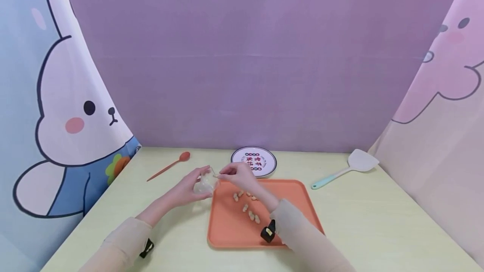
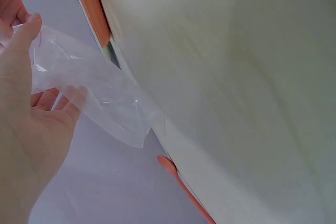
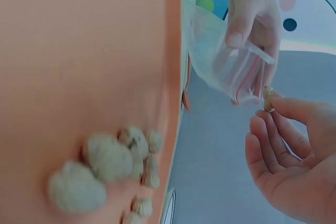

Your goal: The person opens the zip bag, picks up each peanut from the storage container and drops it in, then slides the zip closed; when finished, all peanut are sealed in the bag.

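Observation:
A clear plastic zip bag [image 1: 206,183] with a red line along its mouth is held up by my left hand [image 1: 188,188], left of the orange tray [image 1: 227,234]. In the left wrist view the bag [image 2: 105,95] looks empty and hangs slanted between thumb and fingers. My right hand [image 1: 242,175] pinches a peanut [image 3: 268,99] between thumb and fingertips, right at the bag's open mouth. Several unshelled peanuts [image 1: 252,215] lie scattered on the tray below that hand.
Behind the tray stands a white plate [image 1: 267,163] with a dark rim and red print. An orange spoon [image 1: 184,157] lies at the back left. A spatula [image 1: 361,160] with a mint handle lies to the right. A purple curtain [image 1: 242,62] closes off the back.

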Tool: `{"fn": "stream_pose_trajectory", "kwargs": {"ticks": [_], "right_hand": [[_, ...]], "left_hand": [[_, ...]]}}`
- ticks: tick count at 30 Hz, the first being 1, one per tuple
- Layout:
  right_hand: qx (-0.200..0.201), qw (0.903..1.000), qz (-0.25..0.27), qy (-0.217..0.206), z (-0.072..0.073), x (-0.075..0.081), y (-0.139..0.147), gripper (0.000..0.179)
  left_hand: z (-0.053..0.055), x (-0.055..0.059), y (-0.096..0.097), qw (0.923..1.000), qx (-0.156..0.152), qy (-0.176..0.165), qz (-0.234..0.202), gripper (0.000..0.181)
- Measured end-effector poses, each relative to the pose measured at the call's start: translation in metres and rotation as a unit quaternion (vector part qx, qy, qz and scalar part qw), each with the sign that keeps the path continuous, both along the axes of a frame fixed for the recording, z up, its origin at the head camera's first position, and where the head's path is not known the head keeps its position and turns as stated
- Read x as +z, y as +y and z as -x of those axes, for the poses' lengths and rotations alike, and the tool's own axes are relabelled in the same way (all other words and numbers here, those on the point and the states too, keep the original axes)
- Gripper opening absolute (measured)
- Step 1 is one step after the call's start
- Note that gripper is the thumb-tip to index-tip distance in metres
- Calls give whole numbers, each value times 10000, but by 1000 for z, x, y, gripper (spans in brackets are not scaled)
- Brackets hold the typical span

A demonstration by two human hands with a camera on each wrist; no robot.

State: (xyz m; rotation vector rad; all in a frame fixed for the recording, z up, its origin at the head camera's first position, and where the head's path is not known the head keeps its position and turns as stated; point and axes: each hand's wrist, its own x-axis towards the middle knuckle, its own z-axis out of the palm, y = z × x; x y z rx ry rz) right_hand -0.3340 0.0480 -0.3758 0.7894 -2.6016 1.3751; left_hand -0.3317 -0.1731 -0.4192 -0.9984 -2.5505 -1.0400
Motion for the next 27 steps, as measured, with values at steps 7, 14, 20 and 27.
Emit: {"fn": "stream_pose_trajectory", "kwargs": {"ticks": [7, 14, 20, 27], "right_hand": [[51, 10000, 55, 2, -1, -2, -12, 15], [-42, 10000, -17, 41, -2, -2, -14, 14], [46, 10000, -33, 25, -3, -1, -8, 16], [110, 9999, 5, -13, -5, 2, 2, 17]], "left_hand": [[0, 0, 1, 9995, -57, 264, -134, 78], [0, 0, 2, 9996, -9, 247, -134, 76], [-1, 1, 2, 9998, 32, 182, -116, 77], [-1, 1, 2, 10000, 29, 76, -50, 80]]}}
